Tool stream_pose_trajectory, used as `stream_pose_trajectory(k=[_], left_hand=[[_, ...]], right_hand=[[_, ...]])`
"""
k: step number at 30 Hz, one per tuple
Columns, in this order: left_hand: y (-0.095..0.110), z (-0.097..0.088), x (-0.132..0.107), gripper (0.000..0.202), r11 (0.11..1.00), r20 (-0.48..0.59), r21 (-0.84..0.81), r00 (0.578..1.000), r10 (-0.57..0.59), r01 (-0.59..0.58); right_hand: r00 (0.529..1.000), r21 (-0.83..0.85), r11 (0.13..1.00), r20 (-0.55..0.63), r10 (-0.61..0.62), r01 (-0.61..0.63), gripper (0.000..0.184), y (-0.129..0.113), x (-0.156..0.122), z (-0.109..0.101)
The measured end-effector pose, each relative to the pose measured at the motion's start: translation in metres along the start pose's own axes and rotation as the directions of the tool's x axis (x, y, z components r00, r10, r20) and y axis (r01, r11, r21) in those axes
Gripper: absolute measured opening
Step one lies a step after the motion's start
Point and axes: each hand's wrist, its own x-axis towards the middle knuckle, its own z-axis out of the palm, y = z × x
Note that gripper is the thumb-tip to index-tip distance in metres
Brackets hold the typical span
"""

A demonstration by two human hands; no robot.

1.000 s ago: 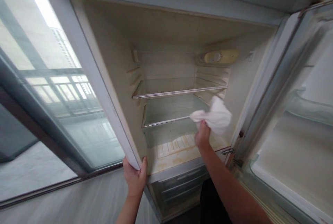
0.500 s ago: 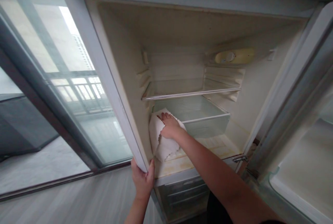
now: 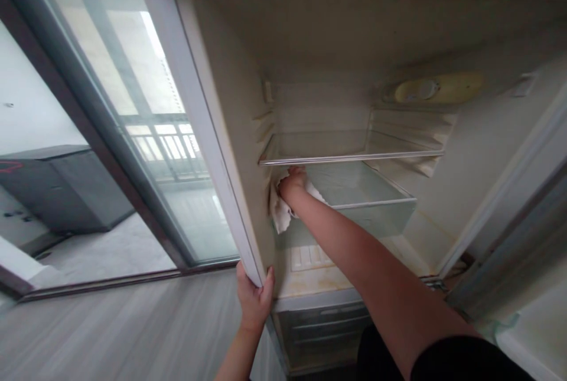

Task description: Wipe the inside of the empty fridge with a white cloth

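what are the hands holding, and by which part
Right hand: crumpled white cloth, by its upper part. Left hand: white boxy refrigerator, by its left front edge.

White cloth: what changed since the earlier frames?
Right hand moved the white cloth right to left across the fridge, then farther in, below the upper shelf. View swung left. Left hand stayed on the left front edge.

I list, from my remote seat: cloth [image 3: 280, 215], white. Refrigerator [image 3: 310, 26], cream interior, pale grey frame, brownish-yellow stains along the base. Control housing [image 3: 465, 87], yellow; dial [image 3: 429, 90], whitish. Lower shelf [image 3: 354, 183], pale green. Sleeve [image 3: 460, 360], black. Floor [image 3: 133, 322], grey, streaked. Window frame [image 3: 106, 147], dark brown.
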Motion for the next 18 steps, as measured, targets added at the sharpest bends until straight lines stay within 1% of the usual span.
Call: stream_pose_trajectory(k=[1, 2, 4, 5, 7, 8, 10, 11, 13, 14, 16, 18], left_hand=[[0.000, 0.000, -0.001, 0.058, 1.000, -0.003, 0.003, 1.000, -0.005, 0.005], [0.000, 0.000, -0.001, 0.058, 1.000, -0.008, 0.006, 1.000, -0.008, 0.008], [0.000, 0.000, -0.003, 0.059, 1.000, -0.018, 0.010, 1.000, -0.011, 0.012], [0.000, 0.000, -0.003, 0.058, 1.000, -0.021, 0.006, 1.000, -0.013, 0.013], [0.000, 0.000, -0.004, 0.055, 1.000, -0.015, -0.011, 1.000, -0.020, 0.020], [-0.001, 0.000, -0.005, 0.054, 0.999, -0.012, -0.018, 0.999, -0.029, 0.029], [-0.003, 0.000, -0.006, 0.053, 0.998, -0.006, -0.024, 0.998, -0.057, 0.057], [-0.004, 0.000, -0.007, 0.053, 0.997, -0.005, -0.025, 0.998, -0.070, 0.070], [-0.008, 0.000, -0.010, 0.054, 0.996, 0.000, -0.031, 0.996, -0.086, 0.086], [-0.010, 0.000, -0.012, 0.053, 0.996, 0.004, -0.036, 0.996, -0.087, 0.087], [-0.013, 0.001, -0.015, 0.050, 0.996, 0.010, -0.043, 0.997, -0.073, 0.074], [-0.015, 0.001, -0.017, 0.048, 0.998, 0.006, -0.037, 0.999, -0.045, 0.045]], right_hand=[[0.999, -0.009, 1.000, 0.044, 0.012, -0.011, 0.063, -0.006, -0.001, -0.002], [0.995, -0.010, 1.000, 0.098, -0.003, 0.004, 0.066, -0.010, -0.003, -0.003], [0.977, 0.011, 0.997, 0.196, -0.079, 0.079, 0.062, -0.009, -0.007, -0.001], [0.967, 0.025, 0.993, 0.224, -0.118, 0.115, 0.057, -0.004, -0.008, 0.001], [0.959, 0.041, 0.987, 0.236, -0.160, 0.155, 0.044, 0.011, -0.005, 0.008], [0.953, 0.045, 0.984, 0.245, -0.177, 0.171, 0.041, 0.019, -0.001, 0.011], [0.938, 0.044, 0.981, 0.285, -0.195, 0.190, 0.045, 0.032, 0.014, 0.015], [0.934, 0.046, 0.983, 0.304, -0.186, 0.180, 0.046, 0.036, 0.023, 0.017], [0.940, 0.060, 0.991, 0.312, -0.136, 0.123, 0.047, 0.039, 0.042, 0.020], [0.948, 0.070, 0.993, 0.298, -0.108, 0.091, 0.048, 0.039, 0.052, 0.021], [0.966, 0.089, 0.995, 0.249, -0.071, 0.050, 0.050, 0.040, 0.067, 0.024], [0.982, 0.095, 0.994, 0.177, -0.065, 0.049, 0.050, 0.044, 0.078, 0.028]])
